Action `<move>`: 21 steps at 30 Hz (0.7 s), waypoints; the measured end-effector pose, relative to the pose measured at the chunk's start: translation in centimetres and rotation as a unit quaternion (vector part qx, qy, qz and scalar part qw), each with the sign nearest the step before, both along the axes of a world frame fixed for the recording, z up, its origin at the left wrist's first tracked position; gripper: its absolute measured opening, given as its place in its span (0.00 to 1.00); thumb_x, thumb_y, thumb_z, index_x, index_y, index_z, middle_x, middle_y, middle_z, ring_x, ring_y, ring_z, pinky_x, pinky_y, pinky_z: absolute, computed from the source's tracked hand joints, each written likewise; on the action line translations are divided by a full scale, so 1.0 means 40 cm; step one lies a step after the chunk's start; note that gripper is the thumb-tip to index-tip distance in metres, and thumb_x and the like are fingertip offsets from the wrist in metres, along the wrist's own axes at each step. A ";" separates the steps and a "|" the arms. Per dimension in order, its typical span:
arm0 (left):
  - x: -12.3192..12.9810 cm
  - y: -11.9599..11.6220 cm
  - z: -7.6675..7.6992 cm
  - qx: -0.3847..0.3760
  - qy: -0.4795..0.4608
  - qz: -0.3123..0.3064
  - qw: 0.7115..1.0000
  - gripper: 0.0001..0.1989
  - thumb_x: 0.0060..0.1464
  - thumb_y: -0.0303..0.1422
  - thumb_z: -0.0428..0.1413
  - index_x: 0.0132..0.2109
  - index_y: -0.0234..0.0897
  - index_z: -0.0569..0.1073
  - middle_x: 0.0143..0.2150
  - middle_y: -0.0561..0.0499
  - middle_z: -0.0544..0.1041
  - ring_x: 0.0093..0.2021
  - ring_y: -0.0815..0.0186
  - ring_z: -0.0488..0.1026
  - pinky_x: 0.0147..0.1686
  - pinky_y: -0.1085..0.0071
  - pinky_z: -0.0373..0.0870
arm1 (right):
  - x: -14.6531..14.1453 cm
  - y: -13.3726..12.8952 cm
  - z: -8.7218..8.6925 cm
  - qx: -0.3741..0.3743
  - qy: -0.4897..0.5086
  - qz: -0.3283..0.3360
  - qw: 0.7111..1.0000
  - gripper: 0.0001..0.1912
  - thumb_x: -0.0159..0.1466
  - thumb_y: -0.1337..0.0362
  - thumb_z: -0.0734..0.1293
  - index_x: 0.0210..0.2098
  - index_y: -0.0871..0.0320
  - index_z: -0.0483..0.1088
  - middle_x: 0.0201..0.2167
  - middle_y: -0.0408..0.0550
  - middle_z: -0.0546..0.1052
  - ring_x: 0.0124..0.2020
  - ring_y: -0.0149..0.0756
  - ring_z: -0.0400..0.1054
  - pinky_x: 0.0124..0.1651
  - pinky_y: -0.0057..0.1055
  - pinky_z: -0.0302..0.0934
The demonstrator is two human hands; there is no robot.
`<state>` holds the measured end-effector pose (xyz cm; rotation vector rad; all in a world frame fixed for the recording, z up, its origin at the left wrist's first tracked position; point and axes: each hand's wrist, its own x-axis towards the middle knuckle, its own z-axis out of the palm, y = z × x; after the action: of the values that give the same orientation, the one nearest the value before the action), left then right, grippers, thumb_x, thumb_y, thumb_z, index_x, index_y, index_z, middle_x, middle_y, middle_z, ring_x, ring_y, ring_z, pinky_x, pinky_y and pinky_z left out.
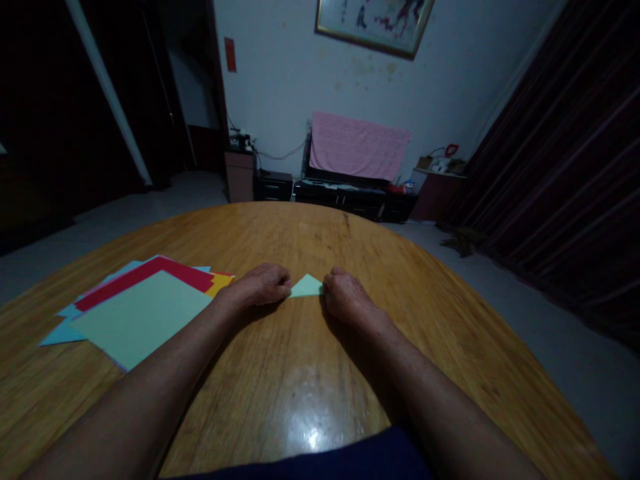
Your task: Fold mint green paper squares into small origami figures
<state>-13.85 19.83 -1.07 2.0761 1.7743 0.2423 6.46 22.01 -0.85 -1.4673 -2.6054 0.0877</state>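
Observation:
A small pale green folded paper point(307, 286) lies on the wooden table point(300, 233), its peak pointing away from me. My left hand point(267, 283) is closed on the paper's left corner, fingers curled together. At the right corner my right hand point(346, 291) is closed as well, its fingertips pressed on the paper. The hands cover both outer corners. To the left of my left hand, a fanned stack of coloured sheets has a pale green sheet point(145, 317) on top, with a red sheet point(120, 283) beneath it.
Light blue point(63, 333) and yellow point(220, 283) sheets stick out of the stack. Beyond the round table's far edge stand a low black cabinet point(340, 198) and a screen covered by a pink cloth point(357, 147). A dark curtain point(565, 160) hangs at the right.

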 end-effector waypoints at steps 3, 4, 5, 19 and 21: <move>0.002 -0.002 0.002 0.002 0.007 -0.004 1.000 0.08 0.49 0.35 0.50 0.32 0.38 0.71 0.30 0.51 0.74 0.29 0.68 0.66 0.28 0.71 0.57 | 0.002 -0.007 0.000 0.006 -0.004 0.003 1.000 0.09 0.59 0.71 0.59 0.31 0.62 0.72 0.35 0.56 0.73 0.32 0.36 0.66 0.35 0.31 0.57; 0.003 -0.003 0.004 0.003 0.010 -0.006 1.000 0.08 0.49 0.35 0.50 0.32 0.38 0.71 0.30 0.51 0.74 0.29 0.68 0.66 0.28 0.71 0.57 | 0.001 -0.008 -0.003 0.012 0.001 -0.001 1.000 0.10 0.60 0.70 0.59 0.32 0.62 0.72 0.35 0.56 0.73 0.32 0.37 0.66 0.36 0.31 0.58; 0.004 -0.005 0.006 0.005 0.012 -0.007 1.000 0.08 0.49 0.35 0.49 0.32 0.38 0.71 0.30 0.51 0.74 0.29 0.68 0.66 0.28 0.71 0.56 | -0.001 -0.010 -0.008 0.021 0.008 -0.007 1.000 0.10 0.62 0.68 0.58 0.32 0.62 0.71 0.35 0.56 0.73 0.34 0.37 0.66 0.37 0.32 0.58; 0.016 -0.021 0.026 0.008 0.024 -0.013 1.000 0.08 0.50 0.35 0.48 0.32 0.38 0.71 0.31 0.49 0.74 0.30 0.66 0.66 0.29 0.70 0.58 | -0.023 -0.037 -0.058 0.083 0.019 -0.053 0.995 0.16 0.66 0.57 0.58 0.42 0.64 0.67 0.44 0.61 0.68 0.45 0.48 0.62 0.45 0.40 0.56; 0.015 -0.020 0.023 0.012 0.026 -0.016 0.999 0.08 0.51 0.35 0.49 0.32 0.38 0.71 0.31 0.50 0.74 0.30 0.66 0.67 0.30 0.70 0.58 | -0.020 -0.032 -0.057 0.079 0.026 -0.050 0.995 0.15 0.65 0.57 0.59 0.41 0.62 0.68 0.43 0.59 0.69 0.44 0.47 0.62 0.43 0.39 0.56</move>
<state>-13.26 19.02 -0.13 2.1437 1.7747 0.2031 5.65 20.71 -3.12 -1.5155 -2.4323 -0.0882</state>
